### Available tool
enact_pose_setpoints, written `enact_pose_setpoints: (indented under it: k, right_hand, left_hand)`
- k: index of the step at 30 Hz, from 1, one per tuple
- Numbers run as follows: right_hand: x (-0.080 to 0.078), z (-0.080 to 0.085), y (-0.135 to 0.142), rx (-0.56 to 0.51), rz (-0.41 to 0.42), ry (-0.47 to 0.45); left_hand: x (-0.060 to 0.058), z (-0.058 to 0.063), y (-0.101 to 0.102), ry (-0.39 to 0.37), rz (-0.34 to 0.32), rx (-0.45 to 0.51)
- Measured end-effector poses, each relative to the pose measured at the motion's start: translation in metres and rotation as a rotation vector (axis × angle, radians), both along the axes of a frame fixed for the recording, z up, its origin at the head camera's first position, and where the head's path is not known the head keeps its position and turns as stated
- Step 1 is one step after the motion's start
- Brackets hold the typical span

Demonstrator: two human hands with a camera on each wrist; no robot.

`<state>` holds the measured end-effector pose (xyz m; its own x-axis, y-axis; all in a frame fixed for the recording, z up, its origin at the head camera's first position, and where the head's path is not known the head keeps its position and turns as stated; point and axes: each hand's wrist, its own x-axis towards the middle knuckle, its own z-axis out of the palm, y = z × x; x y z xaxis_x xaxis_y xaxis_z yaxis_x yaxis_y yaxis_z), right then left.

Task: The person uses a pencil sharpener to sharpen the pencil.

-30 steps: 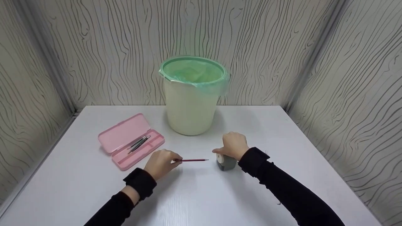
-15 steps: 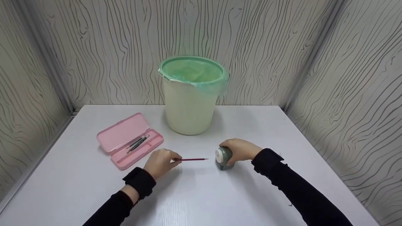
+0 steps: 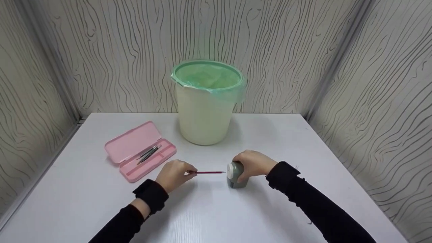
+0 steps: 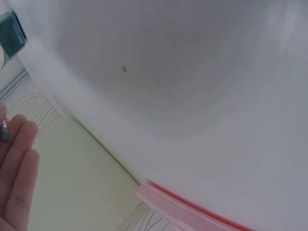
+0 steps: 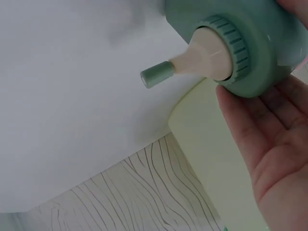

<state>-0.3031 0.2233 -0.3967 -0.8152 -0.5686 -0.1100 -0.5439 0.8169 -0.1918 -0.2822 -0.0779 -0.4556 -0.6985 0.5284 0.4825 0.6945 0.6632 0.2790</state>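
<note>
Between thumb and fingers, my left hand (image 3: 173, 173) pinches a red pencil (image 3: 210, 172) by one end. The pencil lies level and its bare tip points right, just short of the white front of a crank pencil sharpener (image 3: 239, 174). My right hand (image 3: 254, 165) grips the sharpener from its right side on the table. In the right wrist view, its cream crank (image 5: 204, 55) with a green knob (image 5: 158, 74) shows beside my fingers. The left wrist view shows part of my left hand (image 4: 19, 168), the pencil's dark end (image 4: 5, 134) and the sharpener (image 4: 12, 36).
An open pink pencil case (image 3: 135, 143) lies at the left with several dark pens or pencils (image 3: 149, 154) inside. Behind my hands stands a pale bin (image 3: 205, 114) with a green rim and liner. Patterned walls enclose the white table (image 3: 202, 216).
My right hand has gone from the sharpener's top to its right side and shifted it left, closer to the pencil tip. The left hand and pencil have barely moved.
</note>
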Motion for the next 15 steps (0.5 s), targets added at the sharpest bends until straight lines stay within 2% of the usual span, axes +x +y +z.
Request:
enact_pose_setpoints:
  k: [7, 15]
  right_hand:
    - [0.003, 0.000, -0.013, 0.020, 0.058, 0.054]
    - [0.005, -0.004, -0.012, 0.002, 0.072, 0.046]
  left_hand:
    - [0.000, 0.001, -0.001, -0.003, -0.002, -0.005]
    - [0.000, 0.000, 0.001, -0.023, -0.005, -0.008]
